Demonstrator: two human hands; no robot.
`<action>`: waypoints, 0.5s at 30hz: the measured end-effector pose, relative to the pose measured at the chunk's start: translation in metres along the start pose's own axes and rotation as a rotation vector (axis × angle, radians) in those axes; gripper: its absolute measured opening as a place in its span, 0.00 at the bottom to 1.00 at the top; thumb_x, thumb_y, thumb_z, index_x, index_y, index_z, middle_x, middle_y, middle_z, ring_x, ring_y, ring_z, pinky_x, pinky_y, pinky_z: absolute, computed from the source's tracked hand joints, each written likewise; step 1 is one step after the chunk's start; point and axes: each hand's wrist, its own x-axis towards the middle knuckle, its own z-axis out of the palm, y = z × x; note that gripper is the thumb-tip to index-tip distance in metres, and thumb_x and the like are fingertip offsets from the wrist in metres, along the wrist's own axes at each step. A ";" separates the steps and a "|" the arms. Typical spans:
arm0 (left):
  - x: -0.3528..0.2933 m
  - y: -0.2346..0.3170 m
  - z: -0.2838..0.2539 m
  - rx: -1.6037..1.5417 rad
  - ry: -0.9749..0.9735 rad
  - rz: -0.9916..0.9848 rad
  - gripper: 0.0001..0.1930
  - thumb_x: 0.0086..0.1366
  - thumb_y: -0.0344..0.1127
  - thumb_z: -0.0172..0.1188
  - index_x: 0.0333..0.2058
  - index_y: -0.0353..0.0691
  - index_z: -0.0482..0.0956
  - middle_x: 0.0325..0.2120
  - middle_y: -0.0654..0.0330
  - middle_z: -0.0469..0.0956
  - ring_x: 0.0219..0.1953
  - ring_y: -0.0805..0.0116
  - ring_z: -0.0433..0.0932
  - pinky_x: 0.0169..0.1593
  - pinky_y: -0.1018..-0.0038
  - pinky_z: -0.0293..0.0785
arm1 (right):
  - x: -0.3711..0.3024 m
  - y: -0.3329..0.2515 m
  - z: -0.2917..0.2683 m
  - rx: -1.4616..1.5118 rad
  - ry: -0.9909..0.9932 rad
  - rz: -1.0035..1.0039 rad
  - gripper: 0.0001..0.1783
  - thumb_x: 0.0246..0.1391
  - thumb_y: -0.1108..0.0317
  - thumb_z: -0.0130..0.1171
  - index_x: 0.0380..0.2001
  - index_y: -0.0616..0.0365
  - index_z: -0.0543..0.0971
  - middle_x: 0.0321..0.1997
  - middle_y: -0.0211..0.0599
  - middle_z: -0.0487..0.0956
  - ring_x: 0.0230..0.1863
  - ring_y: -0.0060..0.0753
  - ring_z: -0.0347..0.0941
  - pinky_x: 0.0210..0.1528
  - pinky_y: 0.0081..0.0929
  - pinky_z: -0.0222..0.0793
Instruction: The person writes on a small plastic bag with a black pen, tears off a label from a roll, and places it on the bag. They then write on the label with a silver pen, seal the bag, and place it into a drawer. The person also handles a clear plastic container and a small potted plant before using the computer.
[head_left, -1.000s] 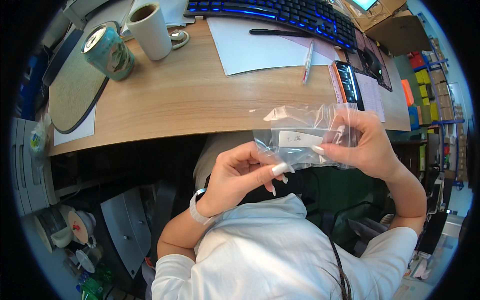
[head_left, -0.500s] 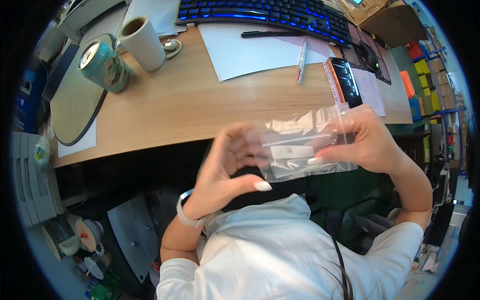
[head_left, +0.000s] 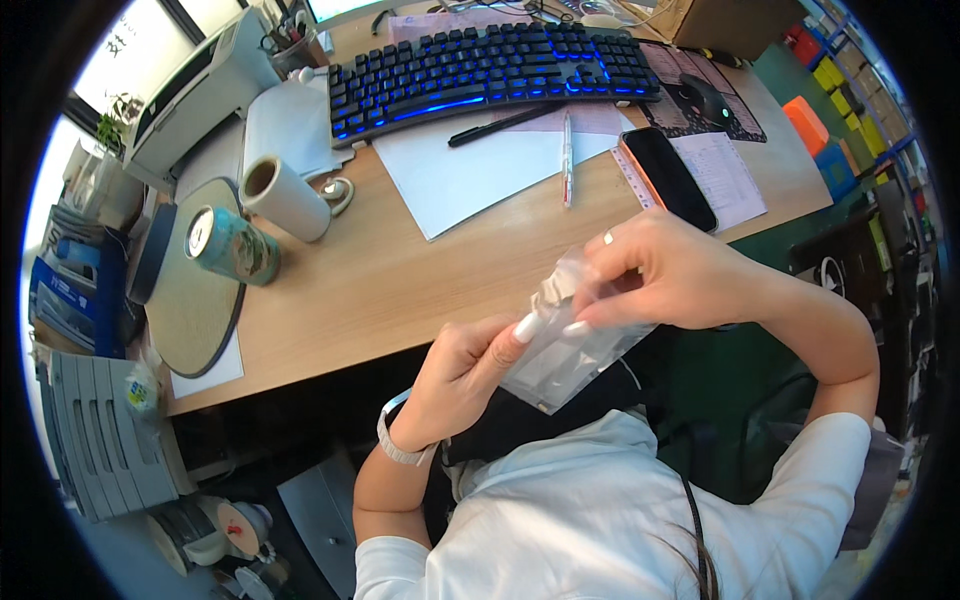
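Note:
A clear zip-lock plastic bag (head_left: pixel 562 365) is held in front of my chest, just off the desk's near edge. My left hand (head_left: pixel 465 372) is closed on its left side, the thumb pressed on top and the other fingers curled. At the bag's upper right edge, my right hand (head_left: pixel 665 270) pinches the plastic between thumb and forefinger. The bag hangs tilted, its lower corner toward my lap. What lies inside it, if anything, I cannot make out.
Across the desk (head_left: pixel 400 300) lie a backlit keyboard (head_left: pixel 490 85), white paper (head_left: pixel 440 190), a black pen (head_left: pixel 505 124), a white pen (head_left: pixel 567 165), a phone (head_left: pixel 672 180) and a mouse (head_left: pixel 708 103). At left stand a can (head_left: pixel 235 245) and a white paper-like roll (head_left: pixel 287 198).
My left hand, open beside the bag before, has closed on it. The bag has turned and tilted; my right hand has shifted to its upper edge. The view has shifted too.

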 end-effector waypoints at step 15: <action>-0.004 0.009 0.005 -0.328 0.413 0.225 0.12 0.61 0.30 0.58 0.41 0.28 0.77 0.39 0.56 0.78 0.42 0.73 0.73 0.47 0.78 0.68 | 0.038 0.053 0.058 0.532 0.606 -0.468 0.07 0.48 0.71 0.63 0.32 0.61 0.81 0.31 0.31 0.78 0.34 0.21 0.68 0.39 0.18 0.62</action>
